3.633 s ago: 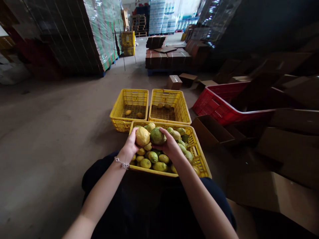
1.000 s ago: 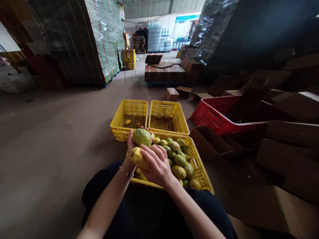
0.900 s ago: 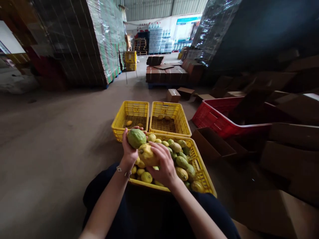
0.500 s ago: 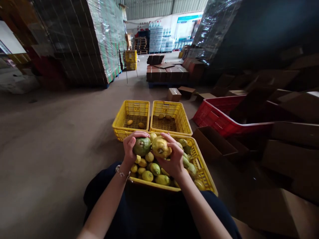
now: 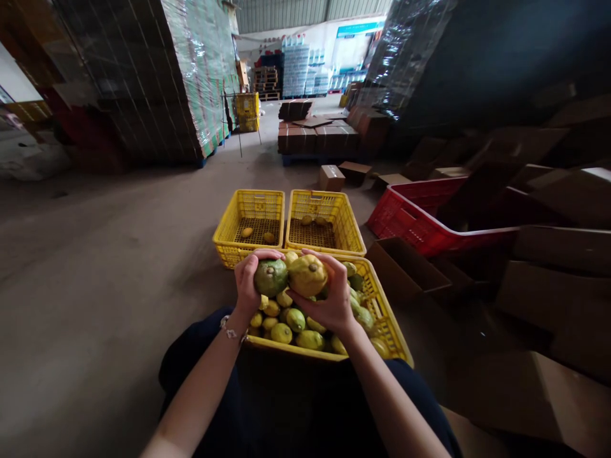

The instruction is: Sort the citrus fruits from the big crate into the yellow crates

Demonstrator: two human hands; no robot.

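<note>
My left hand is closed round a green lemon, its stem end facing me. In my right hand is a large yellow lemon, gripped between thumb and fingers. The two fruits are held side by side, close together, above a yellow crate. Yellow and green lemons of several sizes lie in that crate, partly hidden by my hands.
Behind stand two more yellow crates, left and right, each with a couple of fruits inside. A red crate and an open cardboard box are at the right. Wrapped pallet stacks rise farther back.
The yellow fruit in my right hand has turned, so its end now faces more upward. The green fruit stays in my left hand. The view has shifted slightly.
</note>
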